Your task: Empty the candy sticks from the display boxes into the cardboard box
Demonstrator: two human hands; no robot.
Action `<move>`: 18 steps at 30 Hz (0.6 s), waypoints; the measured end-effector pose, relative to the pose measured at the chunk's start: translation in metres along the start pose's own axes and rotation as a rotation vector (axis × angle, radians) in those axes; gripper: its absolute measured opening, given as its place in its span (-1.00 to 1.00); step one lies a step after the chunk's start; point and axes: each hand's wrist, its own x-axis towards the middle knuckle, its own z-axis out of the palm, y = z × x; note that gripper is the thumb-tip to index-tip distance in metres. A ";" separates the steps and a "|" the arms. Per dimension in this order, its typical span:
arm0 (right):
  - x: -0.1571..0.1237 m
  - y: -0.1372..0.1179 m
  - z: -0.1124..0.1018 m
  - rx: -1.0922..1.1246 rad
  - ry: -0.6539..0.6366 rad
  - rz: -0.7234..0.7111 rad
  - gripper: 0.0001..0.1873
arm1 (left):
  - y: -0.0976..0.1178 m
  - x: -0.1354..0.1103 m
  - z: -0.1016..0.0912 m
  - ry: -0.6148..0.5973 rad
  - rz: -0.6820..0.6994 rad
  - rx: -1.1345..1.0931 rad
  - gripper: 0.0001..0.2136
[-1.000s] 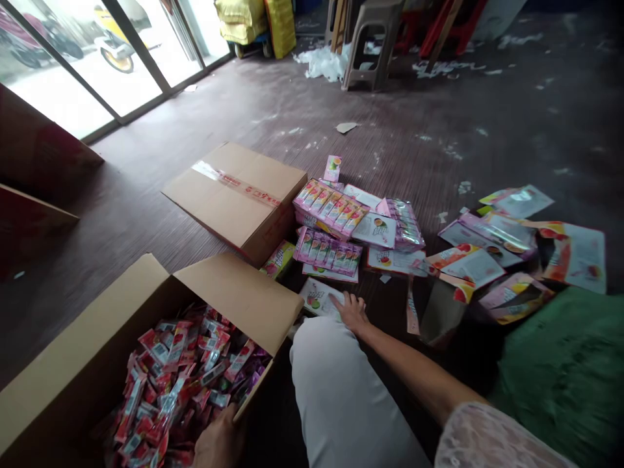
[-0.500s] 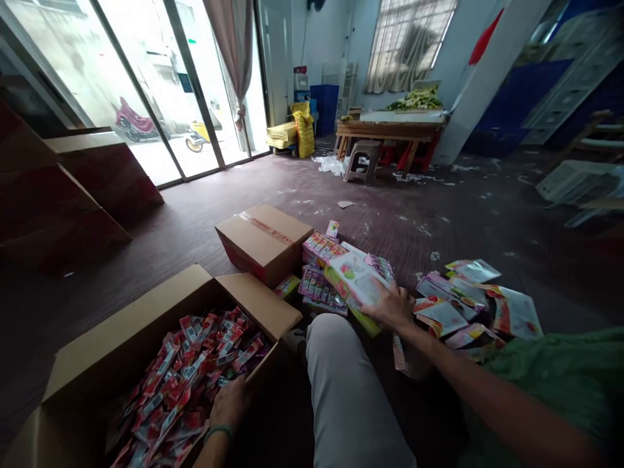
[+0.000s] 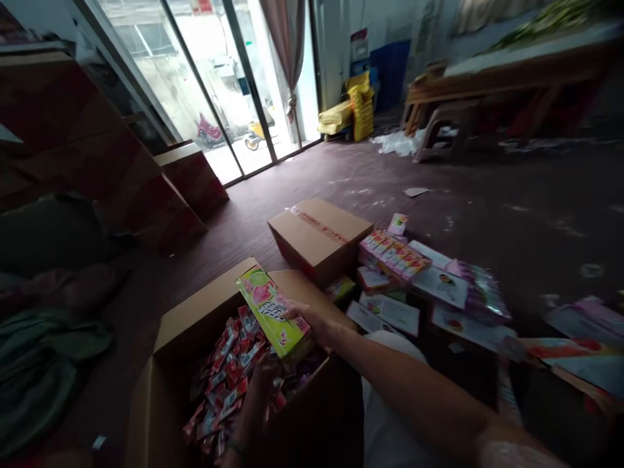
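My right hand (image 3: 308, 320) is closed on a green box (image 3: 260, 300) with pink and green fruit pictures, held tilted above the open carton (image 3: 168, 325). Beneath the box, my left hand (image 3: 263, 377) reaches over the carton's contents. Its fingers are dark and blurred, so I cannot see whether they touch the box. Many small red packets (image 3: 229, 361) lie heaped in the carton, with some purple ones at the right side, partly hidden by the box and my hands.
A taped carton (image 3: 319, 234) stands beyond the open one. To its right lie packs of small boxes (image 3: 394, 253), flat white cartons (image 3: 394, 312) and a purple pack (image 3: 482, 292). Torn packaging (image 3: 575, 364) is at far right. Green cloth (image 3: 49, 364) lies at left.
My right hand has carried the green box from the pile at right to above the open carton. My left hand has moved from the carton's edge inward. The view has turned left.
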 end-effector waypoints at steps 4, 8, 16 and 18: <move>0.004 0.024 0.011 0.004 -0.207 0.170 -0.34 | 0.033 -0.013 -0.024 0.074 0.076 -0.307 -0.14; 0.009 0.033 0.027 0.017 -0.236 0.145 -0.30 | 0.055 -0.030 -0.027 0.093 0.172 -0.601 -0.26; 0.020 0.055 0.028 -0.458 -0.118 -0.048 -0.22 | 0.069 -0.035 -0.033 0.248 0.235 -0.588 -0.23; 0.019 0.058 0.025 -0.845 0.017 -0.267 -0.18 | 0.067 -0.035 -0.042 0.288 0.226 -0.549 -0.19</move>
